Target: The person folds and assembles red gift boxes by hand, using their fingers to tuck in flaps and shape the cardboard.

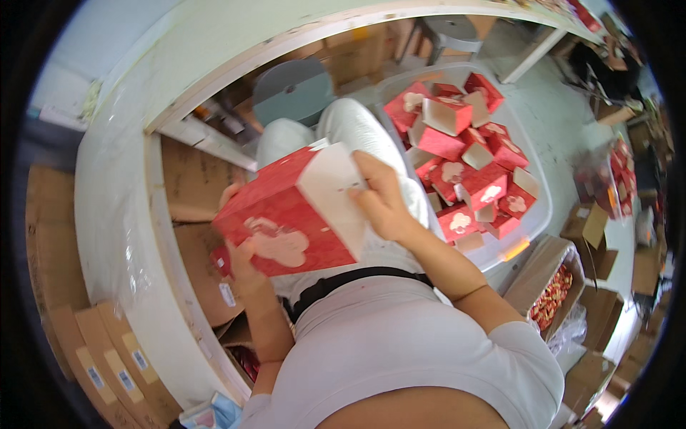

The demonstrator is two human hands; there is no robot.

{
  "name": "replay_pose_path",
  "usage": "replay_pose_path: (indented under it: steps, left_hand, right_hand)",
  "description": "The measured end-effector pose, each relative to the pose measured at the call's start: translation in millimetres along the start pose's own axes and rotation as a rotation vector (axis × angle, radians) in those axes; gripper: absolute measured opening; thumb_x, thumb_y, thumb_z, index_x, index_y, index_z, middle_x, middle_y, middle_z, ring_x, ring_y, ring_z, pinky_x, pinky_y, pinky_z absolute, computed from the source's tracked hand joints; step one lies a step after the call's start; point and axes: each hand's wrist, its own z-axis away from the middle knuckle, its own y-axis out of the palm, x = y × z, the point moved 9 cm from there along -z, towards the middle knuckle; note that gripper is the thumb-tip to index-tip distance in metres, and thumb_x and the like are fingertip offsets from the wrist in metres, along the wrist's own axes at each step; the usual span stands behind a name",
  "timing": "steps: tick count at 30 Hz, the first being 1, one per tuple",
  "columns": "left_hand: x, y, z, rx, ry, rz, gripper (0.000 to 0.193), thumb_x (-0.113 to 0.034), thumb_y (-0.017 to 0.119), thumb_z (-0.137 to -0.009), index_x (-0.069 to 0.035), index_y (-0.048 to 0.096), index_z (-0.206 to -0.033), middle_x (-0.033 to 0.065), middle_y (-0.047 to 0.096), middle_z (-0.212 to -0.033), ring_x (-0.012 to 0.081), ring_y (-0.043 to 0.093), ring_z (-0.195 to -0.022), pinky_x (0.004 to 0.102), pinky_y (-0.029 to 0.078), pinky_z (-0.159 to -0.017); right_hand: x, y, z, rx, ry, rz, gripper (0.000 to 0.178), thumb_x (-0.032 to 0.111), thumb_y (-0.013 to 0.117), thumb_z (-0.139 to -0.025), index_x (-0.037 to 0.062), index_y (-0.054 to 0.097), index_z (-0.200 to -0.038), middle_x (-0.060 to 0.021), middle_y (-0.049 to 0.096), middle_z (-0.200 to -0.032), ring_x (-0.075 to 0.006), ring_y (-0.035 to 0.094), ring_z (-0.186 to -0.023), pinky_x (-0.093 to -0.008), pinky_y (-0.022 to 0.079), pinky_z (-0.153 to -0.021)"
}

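Note:
Over my lap I hold a red cardboard box (289,214) with a pale flower-shaped patch on its front and a white flap at its right end. My left hand (246,263) grips the left side of the box, its thumb on the front and some fingers showing past the far edge. At the other end, my right hand (384,199) is closed on the white flap, fingers behind it and thumb on its face. What the box contains, if anything, is hidden.
To my right stands a clear plastic bin (547,207) heaped with similar red boxes (450,171). Beyond it is a carton (518,282) of small red and gold pieces. A white table (114,193) curves along my left and front; grey stools (293,89) stand ahead.

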Motion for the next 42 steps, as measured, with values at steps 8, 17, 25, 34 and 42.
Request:
replay_pose_path:
  steps: [8, 17, 25, 34, 42]
  left_hand:
    - [-1, 10, 3, 0.016, -0.008, -0.069, 0.073, -0.038, 0.060, -0.079, -0.004, 0.027, -0.135, 0.0147, 0.044, -0.127, 0.0270, 0.044, -0.117, 0.0393, 0.036, -0.099]
    - [41, -57, -11, -0.151, -0.226, -0.194, 0.046, -0.036, 0.040, -0.094, -0.006, 0.039, -0.129, 0.0104, 0.041, -0.131, 0.0232, 0.043, -0.115, 0.0407, 0.030, -0.102]
    - [90, -145, -29, -0.253, -0.162, -0.839, 0.043, -0.014, 0.063, -0.082, -0.001, 0.044, -0.119, 0.0124, 0.049, -0.117, 0.0200, 0.047, -0.107, 0.0327, 0.036, -0.093]
    - [112, -117, -42, -0.099, -0.213, -1.329, 0.092, -0.031, 0.080, -0.061, 0.009, 0.031, -0.129, 0.0253, 0.049, -0.120, 0.0330, 0.050, -0.111, 0.0365, 0.041, -0.093]
    - [101, -116, -38, -0.104, -0.092, -1.426, 0.076, -0.033, 0.073, -0.070, 0.006, 0.039, -0.125, 0.0245, 0.053, -0.115, 0.0346, 0.052, -0.106, 0.0385, 0.040, -0.092]
  right_hand:
    - [-30, 9, -4, 0.096, 0.131, 0.086, 0.019, 0.014, 0.053, -0.086, -0.0033, 0.056, -0.092, -0.0071, 0.049, -0.072, -0.0115, 0.047, -0.065, -0.0283, 0.039, -0.057]
    - [-190, -84, 41, -0.877, 0.389, -0.370, 0.018, 0.014, 0.046, -0.090, 0.0010, 0.051, -0.079, 0.0009, 0.044, -0.066, -0.0090, 0.040, -0.061, -0.0292, 0.036, -0.053]
    - [-274, -182, 214, -1.720, 0.790, 0.376, 0.025, 0.021, 0.046, -0.088, -0.0019, 0.051, -0.095, -0.0249, 0.059, -0.091, -0.0398, 0.057, -0.086, -0.0459, 0.046, -0.074]
    - [-223, -258, 215, -1.749, 0.799, 0.498, 0.038, 0.012, 0.050, -0.079, -0.0071, 0.048, -0.111, -0.0230, 0.055, -0.101, -0.0366, 0.056, -0.091, -0.0469, 0.044, -0.082]
    - [-153, -200, 71, -1.022, 0.265, 0.648, 0.023, 0.002, 0.049, -0.078, -0.0046, 0.058, -0.098, -0.0183, 0.060, -0.096, -0.0316, 0.058, -0.089, -0.0353, 0.046, -0.077]
